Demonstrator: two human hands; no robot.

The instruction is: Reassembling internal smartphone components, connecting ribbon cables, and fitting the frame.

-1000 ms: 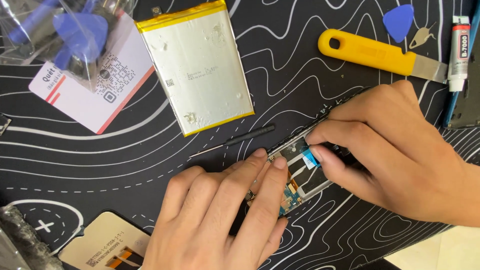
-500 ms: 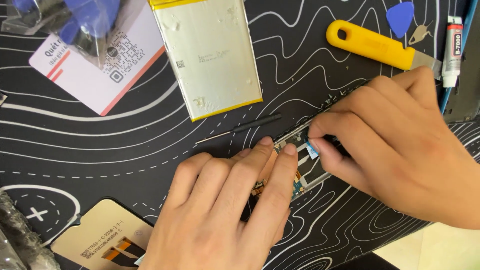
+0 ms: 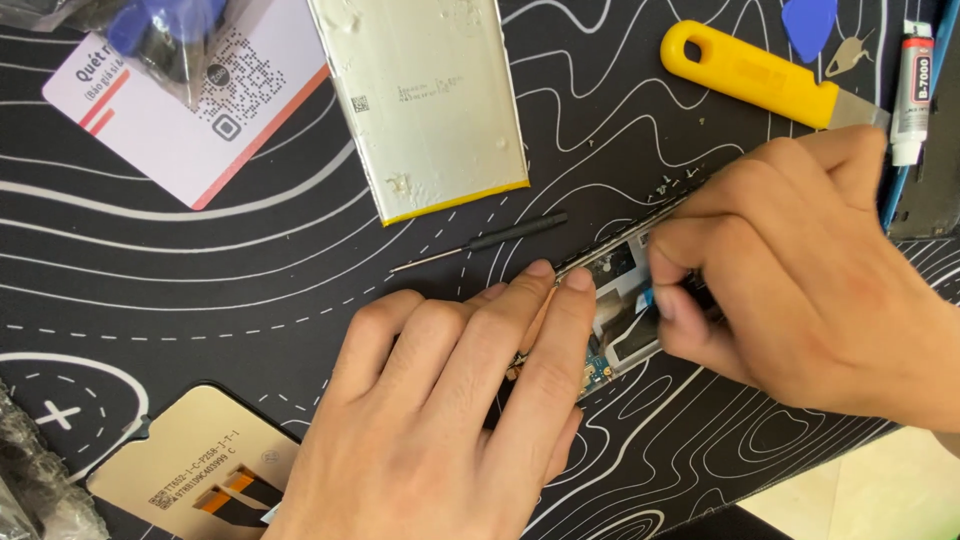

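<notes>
Opened phone frame with exposed circuit board and small blue-and-white parts (image 3: 620,310) lies centre-right on the black work mat with white wavy lines (image 3: 250,290), covering the counter. Left hand (image 3: 450,420) comes in from 6 o'clock, palm down, fingers (image 3: 560,300) stretched flat and pressing on the frame's left edge; not clenched, nothing gripped. Right hand (image 3: 800,280) comes in from 3 o'clock, fingers pinched together over the frame's inner part at a small blue-tipped piece; blurred, cannot tell exactly what they pinch.

Thin black-handled screwdriver (image 3: 480,240) lies just at 11 o'clock of the left fingertips, not touched. Flat silver battery pack with yellow edge (image 3: 430,100) at 12 o'clock. White card with red stripe and square code (image 3: 190,120) at 10 o'clock. Yellow-handled scraper (image 3: 750,75) at 1 o'clock, blue triangular pick (image 3: 810,22) beside it, small white glue tube (image 3: 912,90) at far right. Tan screen panel with orange ribbon cable (image 3: 200,470) at 8 o'clock, beside the left wrist.
</notes>
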